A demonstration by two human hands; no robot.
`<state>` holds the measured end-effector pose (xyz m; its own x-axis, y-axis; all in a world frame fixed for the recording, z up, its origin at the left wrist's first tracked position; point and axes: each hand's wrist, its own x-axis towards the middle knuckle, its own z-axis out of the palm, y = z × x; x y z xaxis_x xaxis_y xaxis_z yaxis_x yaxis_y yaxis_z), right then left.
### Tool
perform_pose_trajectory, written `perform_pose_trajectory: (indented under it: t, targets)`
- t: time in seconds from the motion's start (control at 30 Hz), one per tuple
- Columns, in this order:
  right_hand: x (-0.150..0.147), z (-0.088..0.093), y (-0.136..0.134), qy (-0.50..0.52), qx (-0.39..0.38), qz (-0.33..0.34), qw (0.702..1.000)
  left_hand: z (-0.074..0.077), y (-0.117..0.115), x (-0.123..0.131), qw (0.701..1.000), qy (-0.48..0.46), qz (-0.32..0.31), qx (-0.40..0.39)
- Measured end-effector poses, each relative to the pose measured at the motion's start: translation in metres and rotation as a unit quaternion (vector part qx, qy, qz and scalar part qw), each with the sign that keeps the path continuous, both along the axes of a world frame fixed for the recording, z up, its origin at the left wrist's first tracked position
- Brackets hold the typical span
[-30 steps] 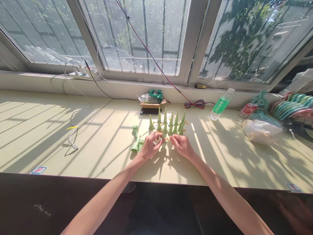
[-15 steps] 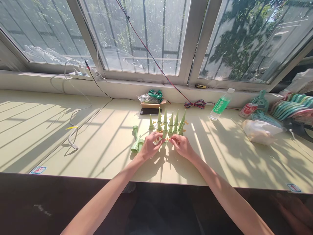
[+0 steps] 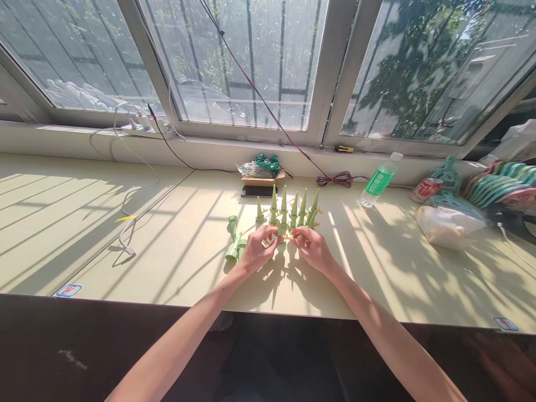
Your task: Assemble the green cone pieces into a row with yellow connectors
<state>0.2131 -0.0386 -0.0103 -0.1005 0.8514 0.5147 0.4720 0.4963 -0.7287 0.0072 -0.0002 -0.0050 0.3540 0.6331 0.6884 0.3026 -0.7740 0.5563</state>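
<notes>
My left hand (image 3: 263,245) grips a green watering spike (image 3: 280,230), point upward, between thumb and fingers. Close beside it, my right hand (image 3: 312,247) pinches a small pale yellow valve (image 3: 288,238) at the spike's side; the fingers partly hide it. Just beyond my hands, several more green cone-shaped watering spikes (image 3: 273,206) stand upright in rows, with yellow valves (image 3: 320,211) sticking out. Left of my left hand are green funnel-ended pieces (image 3: 232,228), one standing and others lying.
Behind the spikes are a black phone (image 3: 256,191) and a small box (image 3: 258,181) with plastic bags. A water bottle (image 3: 379,181), a red can (image 3: 426,190) and a white bag (image 3: 450,226) are to the right. A white cable (image 3: 125,209) crosses the table's left part.
The spike in my left hand has shifted slightly left and leans a little differently. Both hands stay close together at the same spot. The view has moved very slightly.
</notes>
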Motion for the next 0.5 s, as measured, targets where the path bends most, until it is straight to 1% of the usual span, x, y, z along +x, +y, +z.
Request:
perform_pose_trajectory:
  t: [0.1, 0.27, 0.37, 0.5]
  targets:
    - [0.0006, -0.0033, 0.002, 0.001, 0.006, 0.017, 1.0, -0.001, 0.0003, -0.0002, 1.0, 0.003, -0.002, -0.003]
    - [0.0012, -0.0071, 0.0025, -0.03, 0.003, 0.007, 1.0, -0.0016, 0.0002, -0.0011, 1.0, 0.021, -0.009, 0.003]
    - [0.0016, -0.0087, 0.0018, -0.044, -0.012, 0.009, 0.999, -0.0003, -0.0008, -0.0015, 0.999, 0.032, -0.02, 0.007]
    - [0.0016, -0.0108, 0.0018, -0.034, -0.035, 0.008, 0.999, 0.001, -0.002, -0.0012, 0.999, 0.03, -0.029, 0.004]
